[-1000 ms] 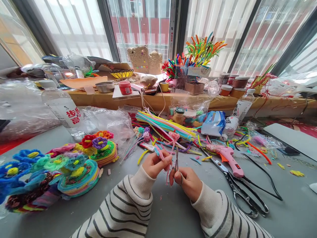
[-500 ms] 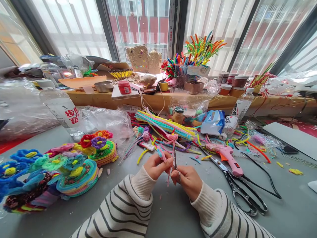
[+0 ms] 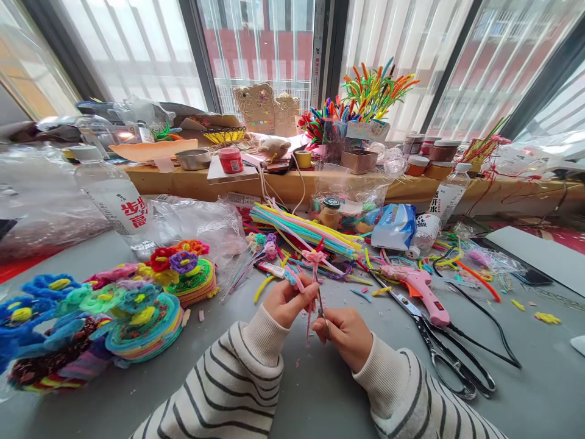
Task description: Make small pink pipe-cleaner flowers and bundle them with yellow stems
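Pinched in my left hand (image 3: 289, 300) is a pink pipe-cleaner flower (image 3: 314, 257), its fuzzy head above the fingers and thin pink strands hanging below. A short blue-and-pink fuzzy piece (image 3: 293, 280) pokes out over the same fingers. My right hand (image 3: 343, 332) is closed round the handles of small scissors (image 3: 320, 302), whose blades point up beside the flower's stem. Whether the blades touch the stem I cannot tell. Behind the hands lies a bundle of coloured pipe cleaners (image 3: 306, 231).
To the right lie a pink glue gun (image 3: 427, 292) with its black cord and large black-handled scissors (image 3: 441, 353). Fuzzy flower-covered pieces (image 3: 141, 329) sit at left, near a water bottle (image 3: 114, 204). A crowded wooden ledge (image 3: 274, 183) runs along the back.
The pink flower has tilted and shifted slightly left and down with my left hand. The scissors have turned a little, their tips leaning further left.
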`<move>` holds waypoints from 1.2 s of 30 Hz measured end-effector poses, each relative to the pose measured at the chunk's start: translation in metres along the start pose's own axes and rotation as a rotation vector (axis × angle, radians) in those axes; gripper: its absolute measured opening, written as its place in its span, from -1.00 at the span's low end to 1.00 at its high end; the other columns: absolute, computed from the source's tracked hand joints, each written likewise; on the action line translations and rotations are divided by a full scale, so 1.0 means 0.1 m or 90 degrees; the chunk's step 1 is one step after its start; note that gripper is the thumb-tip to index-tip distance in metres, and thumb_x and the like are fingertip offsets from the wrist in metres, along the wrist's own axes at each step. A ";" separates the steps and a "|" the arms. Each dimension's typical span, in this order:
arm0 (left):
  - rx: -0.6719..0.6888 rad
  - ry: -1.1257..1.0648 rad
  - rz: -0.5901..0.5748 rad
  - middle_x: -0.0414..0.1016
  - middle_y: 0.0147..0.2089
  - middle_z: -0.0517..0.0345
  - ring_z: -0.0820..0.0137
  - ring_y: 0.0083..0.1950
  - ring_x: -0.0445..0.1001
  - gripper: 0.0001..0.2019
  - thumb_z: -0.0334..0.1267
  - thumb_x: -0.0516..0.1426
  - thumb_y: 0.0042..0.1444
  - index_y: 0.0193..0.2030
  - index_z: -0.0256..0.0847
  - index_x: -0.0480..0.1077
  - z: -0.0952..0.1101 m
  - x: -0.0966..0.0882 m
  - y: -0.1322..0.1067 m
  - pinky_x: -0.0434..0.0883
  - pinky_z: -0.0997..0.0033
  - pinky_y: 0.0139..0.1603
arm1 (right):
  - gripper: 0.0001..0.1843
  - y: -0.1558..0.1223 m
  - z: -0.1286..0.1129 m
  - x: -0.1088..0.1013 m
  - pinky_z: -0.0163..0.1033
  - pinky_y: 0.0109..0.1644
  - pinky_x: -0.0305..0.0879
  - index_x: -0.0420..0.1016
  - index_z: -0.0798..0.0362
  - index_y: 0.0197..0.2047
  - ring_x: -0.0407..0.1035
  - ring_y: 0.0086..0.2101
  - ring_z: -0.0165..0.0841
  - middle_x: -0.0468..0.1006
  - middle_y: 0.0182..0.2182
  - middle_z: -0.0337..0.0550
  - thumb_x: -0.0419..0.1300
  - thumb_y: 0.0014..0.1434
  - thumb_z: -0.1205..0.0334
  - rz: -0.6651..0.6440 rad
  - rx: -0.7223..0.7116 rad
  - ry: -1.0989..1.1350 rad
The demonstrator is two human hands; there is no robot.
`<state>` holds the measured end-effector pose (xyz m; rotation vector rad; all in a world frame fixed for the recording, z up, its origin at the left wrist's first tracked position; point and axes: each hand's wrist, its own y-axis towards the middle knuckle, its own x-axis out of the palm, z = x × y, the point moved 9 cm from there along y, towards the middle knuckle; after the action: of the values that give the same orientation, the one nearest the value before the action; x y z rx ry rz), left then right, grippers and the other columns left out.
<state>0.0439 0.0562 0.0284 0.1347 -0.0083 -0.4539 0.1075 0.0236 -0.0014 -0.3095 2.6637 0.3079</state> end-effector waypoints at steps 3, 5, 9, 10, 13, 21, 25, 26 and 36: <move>0.011 0.004 -0.007 0.20 -0.64 0.26 0.56 -0.58 0.21 -0.75 -0.13 0.06 -0.10 -0.59 -0.28 0.21 0.02 0.00 0.01 0.21 0.50 -0.50 | -0.31 -0.01 -0.01 0.08 -0.36 -0.57 0.05 0.20 0.09 -0.76 0.11 -0.68 -0.49 0.22 -0.78 -0.24 -0.27 -0.07 -0.34 -0.049 -0.012 0.046; 0.011 0.003 -0.021 0.21 -0.63 0.26 0.55 -0.58 0.21 -0.74 -0.12 0.06 -0.11 -0.60 -0.28 0.21 0.00 0.00 0.01 0.21 0.50 -0.49 | -0.31 -0.02 -0.02 0.11 -0.36 -0.56 0.06 0.23 0.10 -0.74 0.12 -0.67 -0.48 0.23 -0.75 -0.23 -0.28 -0.05 -0.33 -0.067 -0.029 0.076; 0.003 -0.004 -0.070 0.22 -0.64 0.25 0.55 -0.58 0.22 -0.73 -0.10 0.07 -0.13 -0.62 -0.28 0.21 -0.04 0.05 0.03 0.20 0.50 -0.52 | -0.32 -0.03 -0.05 0.11 -0.37 -0.54 0.06 0.25 0.11 -0.69 0.13 -0.64 -0.48 0.25 -0.72 -0.23 -0.27 -0.04 -0.31 -0.073 -0.054 0.091; 0.003 -0.002 -0.076 0.22 -0.64 0.25 0.54 -0.58 0.22 -0.73 -0.10 0.07 -0.13 -0.62 -0.28 0.21 -0.05 0.06 0.03 0.20 0.50 -0.52 | -0.31 -0.03 -0.05 0.10 -0.37 -0.54 0.05 0.25 0.12 -0.70 0.12 -0.64 -0.49 0.24 -0.72 -0.23 -0.28 -0.04 -0.31 -0.072 -0.053 0.083; 0.019 0.017 -0.072 0.22 -0.65 0.24 0.54 -0.58 0.22 -0.74 -0.13 0.06 -0.10 -0.62 -0.28 0.23 -0.05 0.04 0.03 0.19 0.49 -0.52 | -0.30 -0.02 -0.06 0.07 -0.37 -0.54 0.04 0.24 0.12 -0.72 0.10 -0.66 -0.50 0.19 -0.75 -0.26 -0.28 -0.04 -0.32 -0.054 -0.043 0.055; 0.031 0.035 -0.046 0.21 -0.64 0.24 0.53 -0.56 0.22 -0.76 -0.17 0.04 -0.08 -0.62 -0.28 0.21 -0.02 0.00 0.04 0.18 0.49 -0.51 | -0.31 -0.01 -0.01 0.03 -0.39 -0.57 -0.02 0.18 0.13 -0.79 0.03 -0.69 -0.54 0.11 -0.80 -0.30 -0.23 -0.04 -0.30 -0.027 -0.014 0.051; 0.019 0.025 -0.066 0.21 -0.65 0.25 0.54 -0.58 0.21 -0.75 -0.15 0.05 -0.11 -0.62 -0.29 0.21 0.00 0.04 0.03 0.18 0.49 -0.52 | -0.29 -0.02 -0.03 0.04 -0.38 -0.56 -0.02 0.21 0.13 -0.74 0.04 -0.67 -0.52 0.13 -0.76 -0.28 -0.28 -0.06 -0.34 -0.035 -0.024 0.063; 0.013 0.022 -0.070 0.21 -0.65 0.25 0.54 -0.58 0.22 -0.75 -0.14 0.06 -0.11 -0.62 -0.29 0.21 0.00 0.05 0.03 0.18 0.49 -0.52 | -0.28 -0.03 -0.04 0.05 -0.38 -0.56 -0.02 0.23 0.13 -0.71 0.05 -0.66 -0.51 0.15 -0.75 -0.27 -0.30 -0.08 -0.35 -0.038 -0.029 0.064; -0.012 -0.016 -0.087 0.21 -0.63 0.25 0.54 -0.57 0.21 -0.74 -0.12 0.08 -0.14 -0.63 -0.29 0.22 -0.03 0.09 0.02 0.19 0.50 -0.52 | -0.31 -0.02 -0.05 0.03 -0.36 -0.53 0.02 0.19 0.12 -0.72 0.08 -0.65 -0.49 0.17 -0.74 -0.25 -0.28 -0.09 -0.36 -0.043 -0.026 0.046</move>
<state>0.0529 0.0545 0.0257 0.1116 -0.0195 -0.5922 0.1031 0.0200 0.0011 -0.4310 2.7139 0.3361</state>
